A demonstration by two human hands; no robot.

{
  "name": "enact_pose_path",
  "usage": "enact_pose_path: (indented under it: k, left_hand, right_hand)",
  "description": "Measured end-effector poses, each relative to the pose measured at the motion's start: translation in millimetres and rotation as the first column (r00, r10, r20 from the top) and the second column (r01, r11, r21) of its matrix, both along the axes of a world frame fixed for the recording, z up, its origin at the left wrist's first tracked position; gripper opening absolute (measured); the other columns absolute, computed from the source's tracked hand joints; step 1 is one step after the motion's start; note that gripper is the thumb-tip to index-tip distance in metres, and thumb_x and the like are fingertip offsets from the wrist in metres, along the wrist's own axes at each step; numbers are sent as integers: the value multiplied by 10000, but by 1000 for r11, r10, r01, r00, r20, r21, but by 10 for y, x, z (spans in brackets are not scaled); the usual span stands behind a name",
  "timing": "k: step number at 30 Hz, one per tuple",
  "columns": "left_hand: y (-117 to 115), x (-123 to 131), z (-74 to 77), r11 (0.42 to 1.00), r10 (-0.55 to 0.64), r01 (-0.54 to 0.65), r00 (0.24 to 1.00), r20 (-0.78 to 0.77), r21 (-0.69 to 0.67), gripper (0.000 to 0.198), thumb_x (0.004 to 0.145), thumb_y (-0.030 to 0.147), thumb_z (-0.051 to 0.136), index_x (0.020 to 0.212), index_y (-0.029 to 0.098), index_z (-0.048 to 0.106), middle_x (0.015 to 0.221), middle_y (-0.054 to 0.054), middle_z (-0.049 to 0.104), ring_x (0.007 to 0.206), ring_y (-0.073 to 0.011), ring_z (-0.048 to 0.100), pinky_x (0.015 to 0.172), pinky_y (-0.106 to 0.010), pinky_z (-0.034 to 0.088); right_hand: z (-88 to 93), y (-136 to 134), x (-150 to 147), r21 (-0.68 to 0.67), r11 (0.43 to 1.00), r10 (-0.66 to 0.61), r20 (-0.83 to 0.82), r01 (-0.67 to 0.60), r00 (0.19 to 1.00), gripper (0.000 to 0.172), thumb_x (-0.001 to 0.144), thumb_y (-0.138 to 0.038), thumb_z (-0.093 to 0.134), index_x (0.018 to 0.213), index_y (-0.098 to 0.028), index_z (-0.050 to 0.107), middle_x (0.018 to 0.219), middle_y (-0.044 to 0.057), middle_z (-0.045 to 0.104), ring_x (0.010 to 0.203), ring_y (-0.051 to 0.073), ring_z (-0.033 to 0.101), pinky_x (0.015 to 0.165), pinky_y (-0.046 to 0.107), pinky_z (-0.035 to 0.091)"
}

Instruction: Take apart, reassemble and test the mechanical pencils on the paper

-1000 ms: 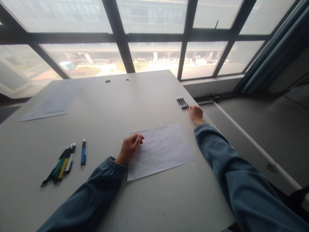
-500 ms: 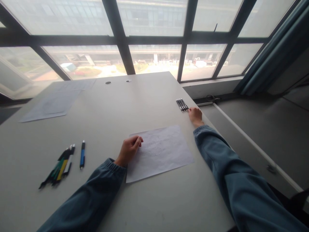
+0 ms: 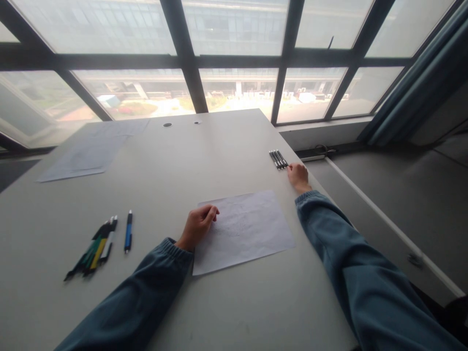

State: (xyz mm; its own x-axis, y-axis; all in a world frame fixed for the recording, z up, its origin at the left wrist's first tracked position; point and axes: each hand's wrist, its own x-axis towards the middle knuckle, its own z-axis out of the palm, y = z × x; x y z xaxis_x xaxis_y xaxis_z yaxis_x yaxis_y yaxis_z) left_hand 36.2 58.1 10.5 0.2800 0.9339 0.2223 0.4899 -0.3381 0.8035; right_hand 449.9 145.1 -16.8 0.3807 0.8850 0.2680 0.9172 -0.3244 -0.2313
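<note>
My left hand (image 3: 199, 225) rests on the left edge of a white paper (image 3: 248, 234) with faint marks, its fingers curled; whether anything is inside the curl is hidden. At the right side of the table, my right hand (image 3: 299, 177) has its fingers folded, with the fingertips at the near end of a row of several black-and-silver pens (image 3: 278, 159). What those fingertips grip is too small to tell. On the left lie a blue pen (image 3: 128, 232) and, beside it, a fanned pile of green, yellow, white and black pens (image 3: 94, 247).
More sheets of paper (image 3: 86, 153) lie at the far left of the white table (image 3: 234, 312). Two round holes sit near its far edge. Behind it stand windows with dark frames (image 3: 234, 61); a blue curtain (image 3: 413, 87) hangs at the right.
The whole view has shifted slightly, so the table and its things appear a little further right. Both hands keep their places relative to the paper and the row of pens.
</note>
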Motion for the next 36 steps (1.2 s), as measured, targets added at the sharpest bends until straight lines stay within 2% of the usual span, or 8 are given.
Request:
enact_pose_path:
  k: [15,36]
  left_hand:
    - [16,-26,-48,1000,-3,3,1000,6,-22,341,933,415,534,755,171,693,612,1,634,588,-132,577,589,-228,442]
    - [6,-13,-22,999,-3,3,1000,-5,-39,353,929,418,527,754,161,692,610,-1,627,590,-130,570,587,-223,433]
  right_hand:
    - [-44,21,26,21,1000,16,-2,-16,1000,315,1002,-293,462,1010,-155,745,1049,154,746,958,239,670,824,305,447]
    - [-67,42,53,54,998,28,-55,-25,998,260,979,-308,525,969,-164,742,1012,152,753,918,250,671,800,317,448]
